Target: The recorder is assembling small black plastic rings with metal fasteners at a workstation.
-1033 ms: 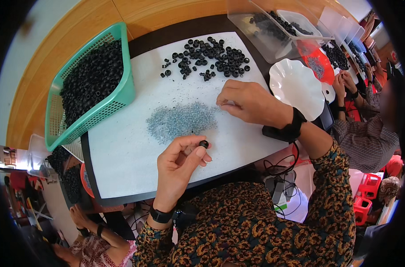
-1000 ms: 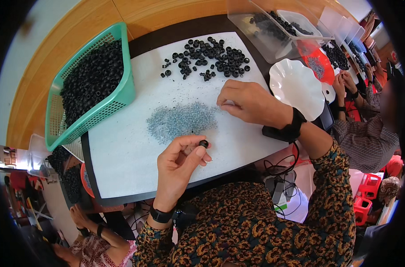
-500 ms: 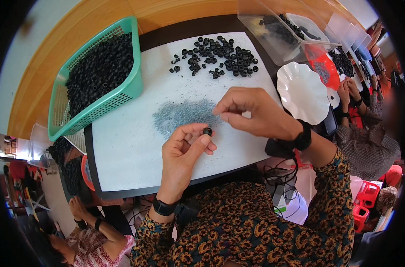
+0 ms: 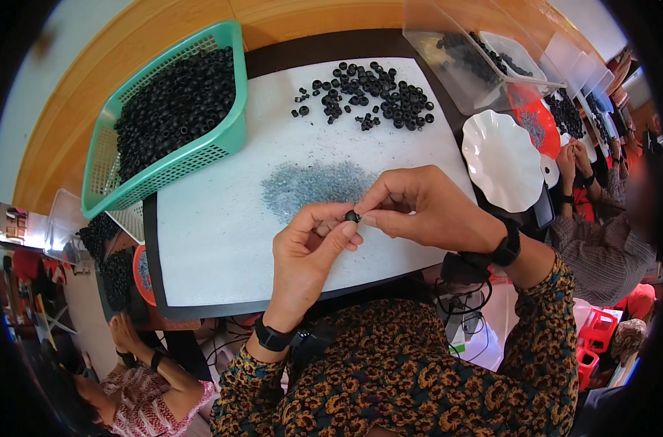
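Between the thumb and fingers of my left hand (image 4: 309, 247) is a round black bead (image 4: 352, 216) with a hole. My right hand (image 4: 437, 207) comes in from the right, thumb and forefinger pinched together at the bead's edge. Whatever sits in that pinch is too small to make out. Just beyond both hands, a loose pile of tiny pale blue-grey stones (image 4: 313, 182) is spread on a white sheet (image 4: 215, 255). Farther back on the sheet lies a scattered group of black beads (image 4: 379, 87) of several sizes.
A green basket (image 4: 242, 87) full of black beads stands at the left. To the right are a white scalloped dish (image 4: 500, 162), a clear plastic box (image 4: 433, 54) and a red dish (image 4: 550, 142). Co-workers' hands (image 4: 575, 159) show on both sides. Cables (image 4: 448, 298) hang below the table.
My right hand has moved down to the bead and now meets it; before, it hovered apart over the stones. My left hand still holds the bead. The whole view has shifted slightly.
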{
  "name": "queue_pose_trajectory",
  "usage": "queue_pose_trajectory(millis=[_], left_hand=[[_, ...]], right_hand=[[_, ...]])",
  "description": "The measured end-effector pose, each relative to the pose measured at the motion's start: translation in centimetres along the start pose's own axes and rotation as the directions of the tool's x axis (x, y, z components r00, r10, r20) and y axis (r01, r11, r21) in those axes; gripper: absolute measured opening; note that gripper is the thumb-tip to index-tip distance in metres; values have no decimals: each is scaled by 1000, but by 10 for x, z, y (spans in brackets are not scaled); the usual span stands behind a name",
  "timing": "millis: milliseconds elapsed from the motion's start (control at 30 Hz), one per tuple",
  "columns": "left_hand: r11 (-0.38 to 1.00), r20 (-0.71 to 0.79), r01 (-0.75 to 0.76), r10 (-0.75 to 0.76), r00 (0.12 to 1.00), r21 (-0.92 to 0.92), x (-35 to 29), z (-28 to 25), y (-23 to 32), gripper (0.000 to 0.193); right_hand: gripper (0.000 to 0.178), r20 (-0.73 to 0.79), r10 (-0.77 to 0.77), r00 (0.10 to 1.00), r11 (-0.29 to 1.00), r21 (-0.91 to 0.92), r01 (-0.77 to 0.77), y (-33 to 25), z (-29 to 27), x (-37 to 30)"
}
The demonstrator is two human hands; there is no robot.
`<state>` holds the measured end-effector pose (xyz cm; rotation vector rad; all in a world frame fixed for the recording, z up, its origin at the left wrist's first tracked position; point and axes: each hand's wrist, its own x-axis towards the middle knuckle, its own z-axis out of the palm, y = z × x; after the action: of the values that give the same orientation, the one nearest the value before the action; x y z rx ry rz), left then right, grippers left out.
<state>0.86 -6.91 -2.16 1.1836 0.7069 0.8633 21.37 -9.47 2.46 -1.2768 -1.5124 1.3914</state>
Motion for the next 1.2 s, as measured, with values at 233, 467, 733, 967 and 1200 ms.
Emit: queue_pose_trajectory(millis=[233,467,733,967,1200], left_hand=[[1000,28,-10,10,1000,10,0,-1,1,20],[990,157,-4,26,987,-138,-3,-12,5,21],[991,56,37,-30,998,-127,-2,-7,5,20],[993,73,81,-74,995,-91,-4,-10,-3,21],[991,80,87,-79,994,-98,-7,-9,-1,21]], right_hand=[[14,-43,39,998,997,61,-36,2,2,2],[18,220,179,959,941,248,-233,4,-6,18],[33,85,59,995,998,19,-61,-6,-34,59],[22,-175,-67,982,913,-408,-10,-3,-57,128],[21,-16,-311,950,486,-862,145,18,-38,166]])
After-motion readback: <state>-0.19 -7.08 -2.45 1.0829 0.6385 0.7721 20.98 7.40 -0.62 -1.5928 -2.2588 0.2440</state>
